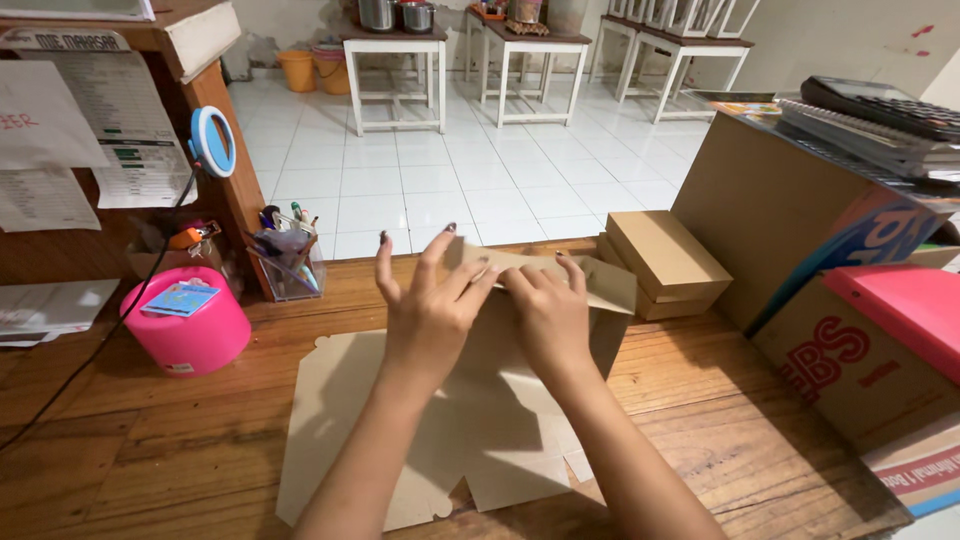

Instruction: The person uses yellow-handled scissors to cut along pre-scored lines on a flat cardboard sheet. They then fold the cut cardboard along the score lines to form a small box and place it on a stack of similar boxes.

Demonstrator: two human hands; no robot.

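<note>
Flat cardboard box blank (420, 440) lies on the wooden counter (150, 450), its far flap folded up. Left hand (428, 318) presses that flap, grip apart (fingers spread, thumb behind). Right hand (548, 315) beside it, grip clamped on the flap's top edge. Finished brown box (668, 262) sits just right of the blank; pink round tub (187, 325) well left; pen holder (287, 258) behind-left.
</note>
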